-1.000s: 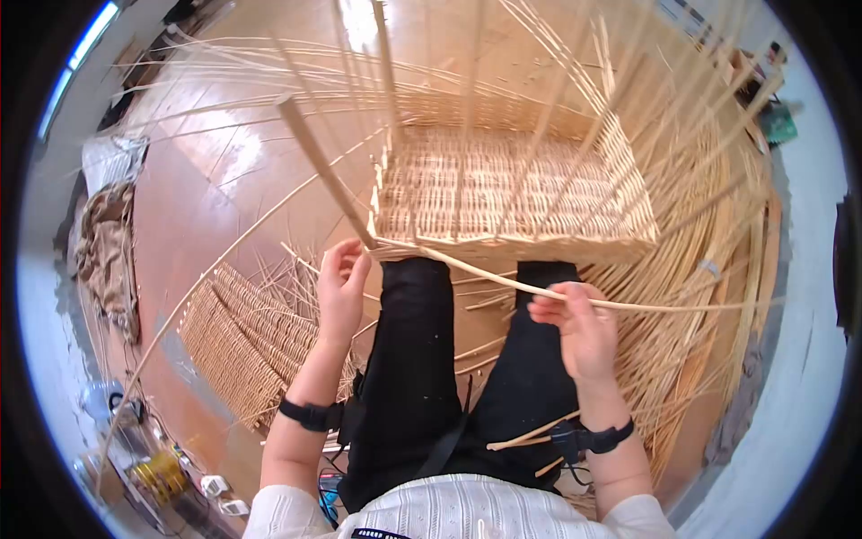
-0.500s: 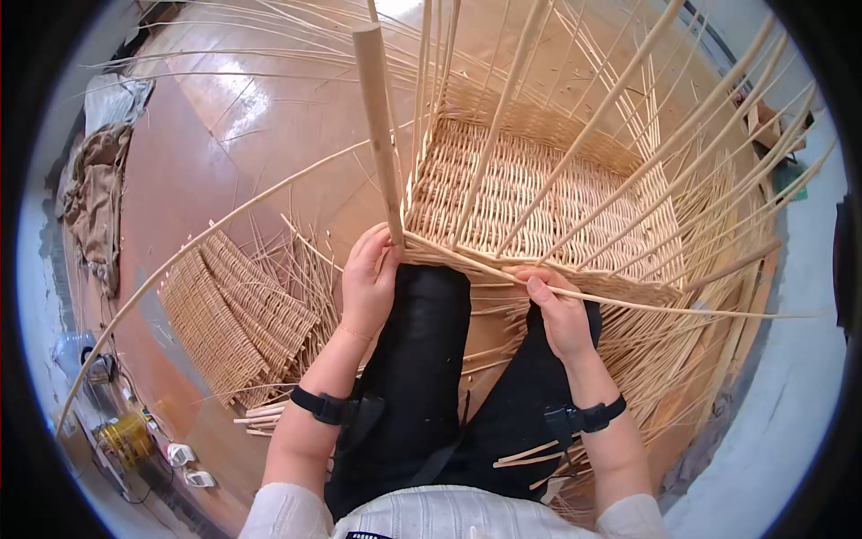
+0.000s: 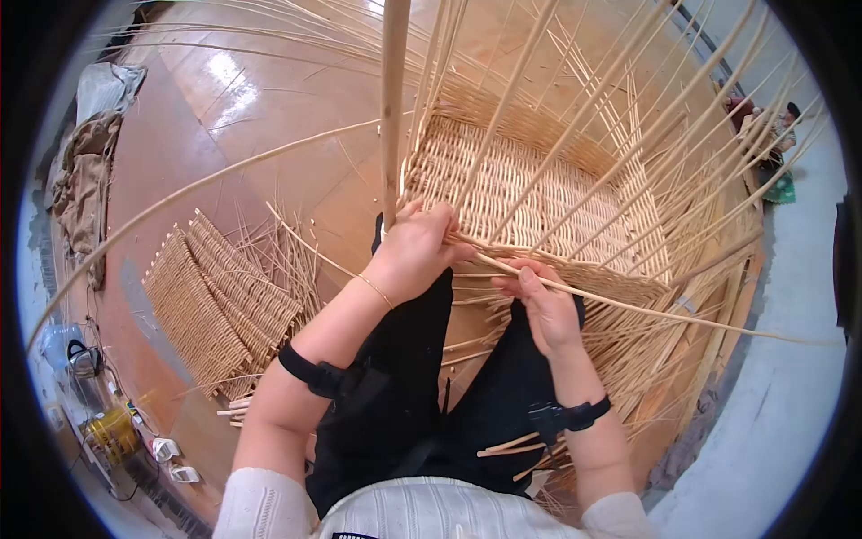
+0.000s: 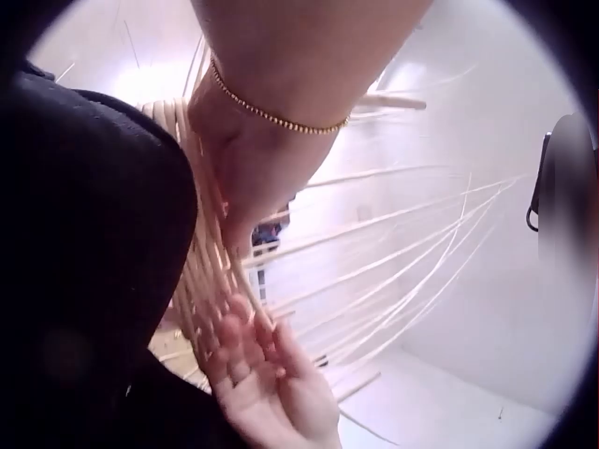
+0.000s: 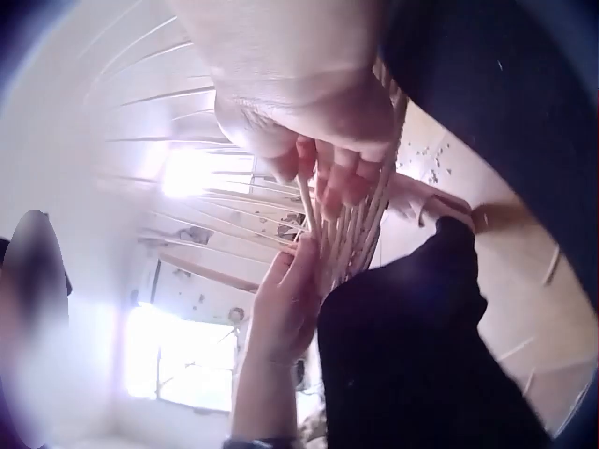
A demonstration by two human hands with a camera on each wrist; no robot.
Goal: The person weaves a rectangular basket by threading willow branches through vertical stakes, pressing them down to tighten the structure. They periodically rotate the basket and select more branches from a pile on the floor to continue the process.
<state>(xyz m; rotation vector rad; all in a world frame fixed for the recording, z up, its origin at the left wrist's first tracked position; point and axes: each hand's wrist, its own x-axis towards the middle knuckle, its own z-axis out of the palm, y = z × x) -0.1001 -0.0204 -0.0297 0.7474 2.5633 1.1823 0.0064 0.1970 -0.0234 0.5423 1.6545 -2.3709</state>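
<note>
In the head view a woven basket [image 3: 530, 193] with tall upright stakes lies tilted above the knees, a thick post [image 3: 392, 108] at its near left corner. My left hand [image 3: 415, 250] grips a long pale rod [image 3: 628, 310] at the near wall, just right of that post, its fingers over the rim. Farther right, my right hand [image 3: 548, 310] pinches the same rod between thumb and fingers, close beside the wall. The left wrist view shows my left hand [image 4: 267, 173] against the weave; its fingertips are partly hidden. My right hand [image 5: 314, 117] is above the woven strands in the right wrist view.
A folded woven panel [image 3: 220, 301] and loose sticks lie on the floor at left. Many long rods [image 3: 646, 359] are heaped at right. Another long rod [image 3: 189, 189] arcs across the left side. Cloths [image 3: 85, 198] and a yellow spool [image 3: 112, 431] lie farther left.
My left hand has moved right from the corner post onto the near wall and the rod. My right hand has come left and closer to the wall. The basket view has shifted slightly.
</note>
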